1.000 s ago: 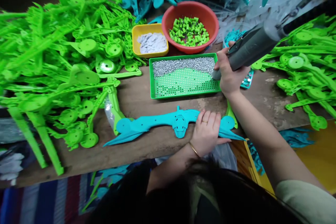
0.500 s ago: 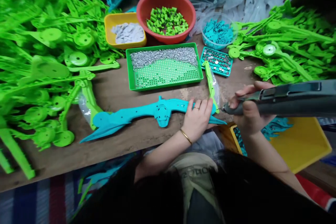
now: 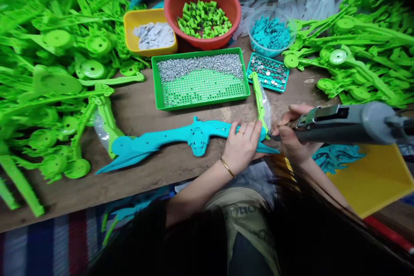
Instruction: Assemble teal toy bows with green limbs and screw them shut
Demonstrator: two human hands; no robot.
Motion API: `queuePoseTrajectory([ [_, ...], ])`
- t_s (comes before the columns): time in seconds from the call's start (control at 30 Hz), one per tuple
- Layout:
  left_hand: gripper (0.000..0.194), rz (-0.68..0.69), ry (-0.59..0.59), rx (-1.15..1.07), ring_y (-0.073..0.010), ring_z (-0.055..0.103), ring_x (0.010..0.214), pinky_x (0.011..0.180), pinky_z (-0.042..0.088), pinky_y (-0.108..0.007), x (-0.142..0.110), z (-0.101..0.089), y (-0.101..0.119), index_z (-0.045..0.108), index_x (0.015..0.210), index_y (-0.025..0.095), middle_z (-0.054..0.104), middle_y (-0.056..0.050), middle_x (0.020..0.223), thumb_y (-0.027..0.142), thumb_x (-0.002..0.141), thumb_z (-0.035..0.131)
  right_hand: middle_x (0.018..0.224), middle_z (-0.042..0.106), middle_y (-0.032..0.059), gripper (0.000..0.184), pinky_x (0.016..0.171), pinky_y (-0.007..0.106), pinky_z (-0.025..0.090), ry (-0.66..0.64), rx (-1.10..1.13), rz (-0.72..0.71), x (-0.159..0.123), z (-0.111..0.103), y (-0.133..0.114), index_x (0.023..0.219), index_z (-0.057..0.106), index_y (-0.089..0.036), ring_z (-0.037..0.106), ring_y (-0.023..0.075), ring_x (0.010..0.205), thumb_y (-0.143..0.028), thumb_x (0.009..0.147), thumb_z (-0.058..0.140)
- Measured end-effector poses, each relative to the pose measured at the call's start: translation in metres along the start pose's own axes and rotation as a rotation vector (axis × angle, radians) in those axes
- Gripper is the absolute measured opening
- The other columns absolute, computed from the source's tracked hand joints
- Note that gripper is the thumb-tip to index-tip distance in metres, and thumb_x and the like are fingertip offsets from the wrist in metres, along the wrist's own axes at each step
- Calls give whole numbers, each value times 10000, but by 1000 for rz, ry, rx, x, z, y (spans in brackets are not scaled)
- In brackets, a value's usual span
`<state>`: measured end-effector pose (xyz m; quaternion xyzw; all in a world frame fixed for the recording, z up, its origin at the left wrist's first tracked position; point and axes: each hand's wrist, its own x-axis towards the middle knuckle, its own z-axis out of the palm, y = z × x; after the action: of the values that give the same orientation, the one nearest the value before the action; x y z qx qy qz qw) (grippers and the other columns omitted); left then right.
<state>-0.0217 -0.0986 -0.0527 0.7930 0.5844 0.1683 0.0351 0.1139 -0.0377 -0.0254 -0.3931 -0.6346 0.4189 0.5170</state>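
Note:
A long blue plastic toy bow body [image 3: 168, 135] lies along the front of the table. My left hand [image 3: 241, 144] is closed over its right end, fingers together, hiding that section. At this end a green limb piece [image 3: 257, 95] with a clear plastic strip [image 3: 265, 108] points away from me. A similar green limb piece [image 3: 108, 127] joins the left end. My right hand [image 3: 293, 138] grips a dark electric screwdriver [image 3: 333, 125], held nearly level. Its tip meets the joint between the green piece and the blue body; a screw there is too small to make out.
Behind the bow stands a green tray [image 3: 200, 105] of screws, beside a small blue tray [image 3: 281, 86] of metal discs. Farther back are a yellow tub [image 3: 129, 45], a red bowl [image 3: 234, 13] and a clear tub [image 3: 293, 30]. Green parts pile up left [image 3: 54, 64] and right [image 3: 368, 51].
The screwdriver's rear end has swung toward my body and to the left, and my right hand has turned with it. My left hand keeps its hold on the bow body.

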Motion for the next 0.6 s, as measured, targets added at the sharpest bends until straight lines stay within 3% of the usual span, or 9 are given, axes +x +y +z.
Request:
queuePoseTrajectory([
  [0.17, 700, -10, -64, -32, -266, 557, 1077, 1047, 322, -454, -4, -8, 1, 454, 1350, 56, 611, -163, 1190, 584, 890, 470, 800, 674, -24, 361, 554, 307, 531, -93, 86, -15, 30, 9, -33, 1087, 621, -297, 608, 128, 575, -333, 746, 735],
  [0.27, 786, 21, -100, -37, -270, 536, 1109, 1057, 313, -461, -10, -12, 1, 422, 1381, 67, 587, -164, 1227, 641, 850, 504, 885, 676, -40, 343, 491, 264, 510, 57, 207, -110, 69, 37, -41, 1081, 608, -329, 587, 96, 537, -361, 758, 721],
  [0.33, 812, 29, -119, -21, -273, 532, 1099, 1040, 329, -466, -13, -14, 1, 412, 1402, 120, 588, -139, 1207, 653, 808, 563, 864, 647, -47, 286, 490, 264, 517, 156, 224, -169, 93, 64, -32, 1052, 594, -329, 565, 88, 506, -389, 788, 684],
  [0.43, 827, 22, -149, -6, -259, 540, 1044, 997, 369, -454, -15, -15, 1, 423, 1403, 200, 589, -95, 1173, 636, 742, 660, 827, 624, -26, 245, 579, 323, 565, 112, 167, -148, 112, 100, -6, 1028, 598, -280, 597, 115, 544, -406, 822, 641],
  [0.6, 864, 42, -144, -13, -257, 535, 1018, 975, 390, -449, -15, -14, -1, 437, 1398, 194, 578, -99, 1184, 653, 708, 682, 798, 657, -22, 184, 671, 350, 585, 42, 205, -107, 106, 119, 19, 864, 638, -236, 642, 129, 642, -396, 785, 678],
])
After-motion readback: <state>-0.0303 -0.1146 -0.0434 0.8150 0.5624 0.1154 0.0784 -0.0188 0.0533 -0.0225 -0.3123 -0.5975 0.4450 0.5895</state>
